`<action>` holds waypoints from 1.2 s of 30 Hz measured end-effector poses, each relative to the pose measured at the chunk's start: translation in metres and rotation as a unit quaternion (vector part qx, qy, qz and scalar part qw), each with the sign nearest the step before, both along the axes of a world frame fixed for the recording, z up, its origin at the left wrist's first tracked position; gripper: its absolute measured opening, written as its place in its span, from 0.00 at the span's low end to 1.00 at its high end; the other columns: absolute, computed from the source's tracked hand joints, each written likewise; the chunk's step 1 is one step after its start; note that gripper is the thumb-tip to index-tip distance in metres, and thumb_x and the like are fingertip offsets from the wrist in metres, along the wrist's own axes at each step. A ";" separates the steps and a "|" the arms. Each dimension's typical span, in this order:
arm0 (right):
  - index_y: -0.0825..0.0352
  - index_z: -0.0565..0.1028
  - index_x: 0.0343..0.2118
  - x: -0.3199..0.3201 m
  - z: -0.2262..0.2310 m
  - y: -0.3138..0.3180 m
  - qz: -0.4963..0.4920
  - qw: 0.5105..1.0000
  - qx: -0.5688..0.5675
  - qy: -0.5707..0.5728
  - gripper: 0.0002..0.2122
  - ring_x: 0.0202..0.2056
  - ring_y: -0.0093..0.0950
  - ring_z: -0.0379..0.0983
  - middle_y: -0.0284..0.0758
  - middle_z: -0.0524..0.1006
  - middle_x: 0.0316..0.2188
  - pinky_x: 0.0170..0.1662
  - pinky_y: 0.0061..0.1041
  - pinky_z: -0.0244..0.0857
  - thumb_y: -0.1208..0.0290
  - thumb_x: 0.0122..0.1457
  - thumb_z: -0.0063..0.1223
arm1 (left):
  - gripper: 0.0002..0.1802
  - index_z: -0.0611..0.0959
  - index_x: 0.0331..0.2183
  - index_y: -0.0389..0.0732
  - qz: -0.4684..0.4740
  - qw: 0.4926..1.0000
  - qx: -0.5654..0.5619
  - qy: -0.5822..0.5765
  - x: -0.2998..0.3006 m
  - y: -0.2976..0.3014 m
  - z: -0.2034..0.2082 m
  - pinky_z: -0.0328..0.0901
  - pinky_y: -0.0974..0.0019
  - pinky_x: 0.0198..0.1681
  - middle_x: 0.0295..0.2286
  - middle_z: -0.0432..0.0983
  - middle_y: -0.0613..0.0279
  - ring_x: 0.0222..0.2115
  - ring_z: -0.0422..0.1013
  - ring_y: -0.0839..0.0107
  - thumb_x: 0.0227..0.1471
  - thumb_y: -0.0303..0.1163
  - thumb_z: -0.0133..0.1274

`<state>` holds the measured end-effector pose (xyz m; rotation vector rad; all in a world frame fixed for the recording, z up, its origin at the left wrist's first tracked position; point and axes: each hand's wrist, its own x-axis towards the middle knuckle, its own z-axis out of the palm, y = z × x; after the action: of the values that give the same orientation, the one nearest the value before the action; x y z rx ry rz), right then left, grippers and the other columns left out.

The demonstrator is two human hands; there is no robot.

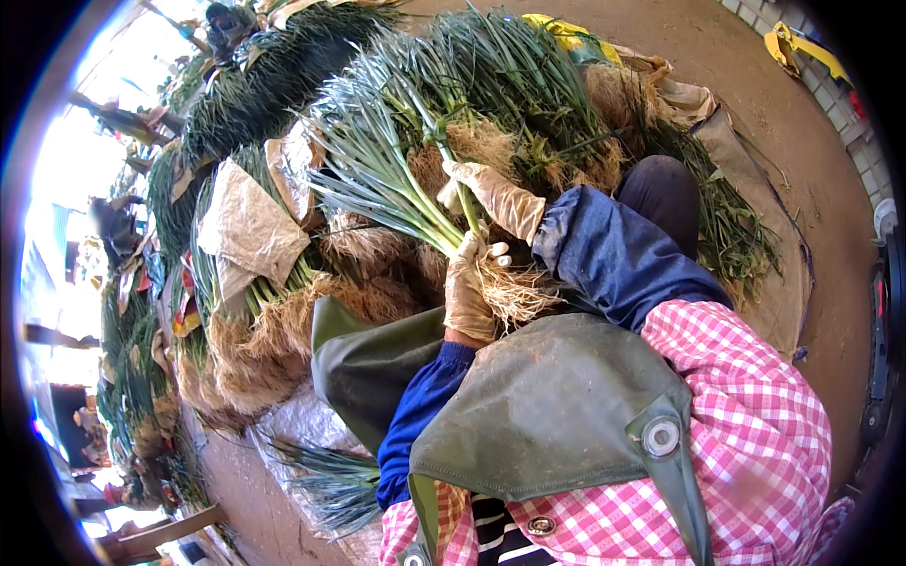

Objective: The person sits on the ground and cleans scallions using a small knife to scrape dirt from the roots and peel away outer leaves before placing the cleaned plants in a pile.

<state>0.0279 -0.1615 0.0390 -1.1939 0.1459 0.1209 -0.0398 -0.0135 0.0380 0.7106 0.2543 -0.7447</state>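
Note:
My left hand [469, 288], in a pale tan glove, is closed around the white lower ends of a bunch of green onions [406, 198]. Their stringy roots [514, 291] hang out to the right of it, and the leaves fan up and to the left. Just above, my right hand [500, 196], gloved too, has its fingers closed on a stalk of green onion [444, 141]. The bunch is held over my lap, in front of a large heap of green onions [514, 80] with tangled tan roots.
Tied bundles with root ends [255, 354] lie to the left, partly under a beige sack piece [250, 222]. A few loose onions [330, 481] rest on plastic sheeting at lower left. Brown ground [802, 170] stretches right, beside a yellow tool or machine part [802, 47]. People work far left.

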 end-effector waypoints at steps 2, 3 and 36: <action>0.69 0.75 0.35 -0.006 -0.015 -0.005 -0.126 0.991 -0.048 0.010 0.17 0.24 0.22 0.70 0.32 0.75 0.23 0.30 0.20 0.64 0.56 0.60 0.47 | 0.12 0.75 0.38 0.36 -0.004 1.000 -0.012 -0.008 -0.001 -0.002 0.000 0.66 0.73 0.22 0.22 0.70 0.63 0.21 0.68 0.73 0.58 0.35 0.47; 0.66 0.74 0.34 -0.005 -0.011 0.000 -0.166 0.981 -0.100 -0.022 0.12 0.23 0.19 0.69 0.29 0.74 0.22 0.29 0.20 0.64 0.60 0.59 0.51 | 0.12 0.75 0.38 0.36 0.007 1.000 -0.019 -0.008 -0.002 0.000 0.002 0.65 0.73 0.21 0.21 0.68 0.64 0.21 0.66 0.73 0.58 0.35 0.46; 0.67 0.77 0.33 -0.056 0.033 0.018 0.112 0.945 -0.306 0.018 0.19 0.24 0.25 0.74 0.34 0.77 0.24 0.26 0.23 0.67 0.53 0.54 0.53 | 0.12 0.76 0.32 0.38 0.008 0.999 -0.040 -0.021 0.008 0.011 0.002 0.71 0.66 0.24 0.24 0.74 0.60 0.23 0.73 0.68 0.57 0.37 0.46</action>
<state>-0.0277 -0.1437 0.0721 -1.8303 0.0794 0.3123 -0.0318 -0.0023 0.0405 0.6463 0.1913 -0.7206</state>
